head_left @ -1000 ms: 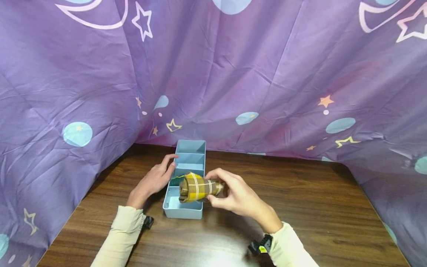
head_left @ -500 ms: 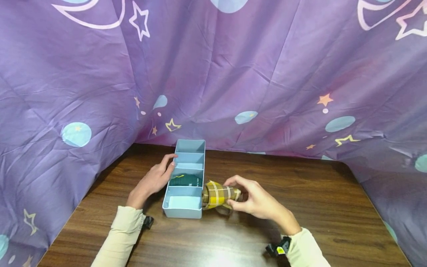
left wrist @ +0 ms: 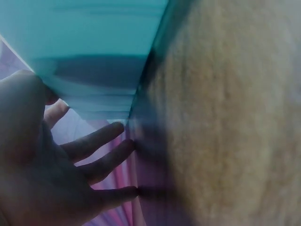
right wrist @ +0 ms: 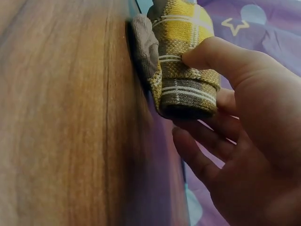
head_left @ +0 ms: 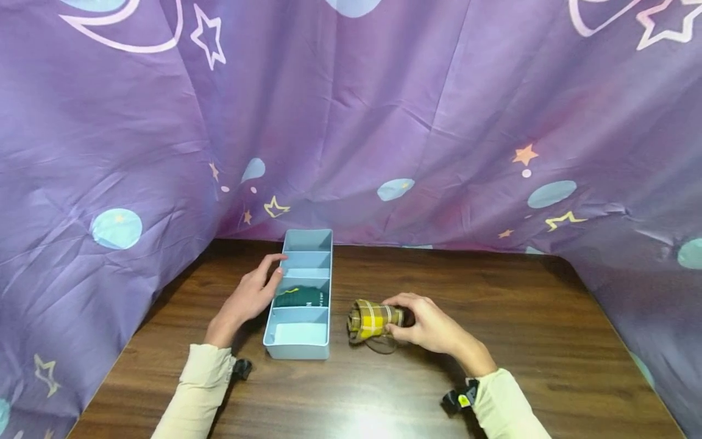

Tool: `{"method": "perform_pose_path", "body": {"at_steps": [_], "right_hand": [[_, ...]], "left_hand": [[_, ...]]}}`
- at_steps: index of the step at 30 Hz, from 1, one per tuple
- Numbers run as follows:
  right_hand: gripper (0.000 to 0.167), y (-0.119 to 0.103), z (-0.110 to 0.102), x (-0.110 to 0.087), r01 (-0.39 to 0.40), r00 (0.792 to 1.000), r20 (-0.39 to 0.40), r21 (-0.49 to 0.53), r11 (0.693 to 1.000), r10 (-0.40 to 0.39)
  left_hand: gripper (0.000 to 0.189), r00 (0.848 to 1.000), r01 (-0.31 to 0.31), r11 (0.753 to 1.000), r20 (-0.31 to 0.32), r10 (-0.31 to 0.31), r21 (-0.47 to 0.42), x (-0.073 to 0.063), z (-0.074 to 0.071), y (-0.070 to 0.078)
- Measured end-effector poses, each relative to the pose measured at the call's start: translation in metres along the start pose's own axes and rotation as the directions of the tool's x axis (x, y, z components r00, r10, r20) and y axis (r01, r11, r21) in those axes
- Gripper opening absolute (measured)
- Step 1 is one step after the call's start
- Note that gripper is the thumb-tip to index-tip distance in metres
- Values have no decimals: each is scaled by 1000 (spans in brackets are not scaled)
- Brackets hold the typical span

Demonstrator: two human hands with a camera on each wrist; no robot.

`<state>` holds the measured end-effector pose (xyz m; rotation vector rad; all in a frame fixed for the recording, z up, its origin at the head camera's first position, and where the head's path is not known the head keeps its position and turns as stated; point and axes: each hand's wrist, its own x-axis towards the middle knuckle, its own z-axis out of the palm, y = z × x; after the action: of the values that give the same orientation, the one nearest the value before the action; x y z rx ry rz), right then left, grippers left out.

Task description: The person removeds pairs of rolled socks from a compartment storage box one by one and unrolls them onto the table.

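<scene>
My right hand [head_left: 430, 324] holds a rolled plaid sock [head_left: 373, 320], yellow and brown with white lines, low over the table right of the box. In the right wrist view the thumb presses the sock's knit side [right wrist: 176, 44], with the other fingers partly hidden behind it. A loose grey-brown part of the sock [right wrist: 145, 44] hangs beside the roll. My left hand [head_left: 247, 299] rests on the left rim of a long light-blue divided box [head_left: 300, 352], thumb and forefinger at the rim, other fingers extended outside. A dark green folded cloth item [head_left: 298, 297] with white lettering lies in one compartment.
Dark wood-grain table [head_left: 493, 299] under everything. A purple curtain [head_left: 351, 122] with stars and moons hangs behind the table and along its sides. Black cameras are strapped at both wrists, the right wrist camera [head_left: 459, 397] close above the tabletop.
My right hand has carried the rolled sock from over the box's near compartments to the right and down toward the table. The green item has come into full view. The left hand keeps its place.
</scene>
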<state>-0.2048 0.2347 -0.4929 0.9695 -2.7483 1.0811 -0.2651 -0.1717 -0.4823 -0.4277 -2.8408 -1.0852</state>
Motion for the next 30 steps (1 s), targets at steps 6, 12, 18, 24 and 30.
{"method": "perform_pose_path", "body": {"at_steps": [6, 12, 18, 24, 30], "right_hand": [[54, 1, -1, 1, -37, 999, 3, 43, 998, 37], [45, 2, -2, 0, -26, 1000, -14, 91, 996, 27], [38, 3, 0, -1, -71, 996, -45, 24, 997, 72], [37, 5, 3, 0, -47, 995, -85, -14, 999, 45], [41, 7, 2, 1, -33, 994, -108, -36, 999, 29]], "left_hand": [[44, 994, -97, 995, -42, 99, 36, 0, -7, 2], [48, 981, -168, 980, -81, 177, 102, -8, -25, 39], [46, 940, -339, 935, 90, 330, 104, -29, -17, 100], [44, 856, -511, 843, 178, 485, 165, -47, 14, 132], [36, 772, -629, 755, 263, 579, 184, -60, 46, 149]]}}
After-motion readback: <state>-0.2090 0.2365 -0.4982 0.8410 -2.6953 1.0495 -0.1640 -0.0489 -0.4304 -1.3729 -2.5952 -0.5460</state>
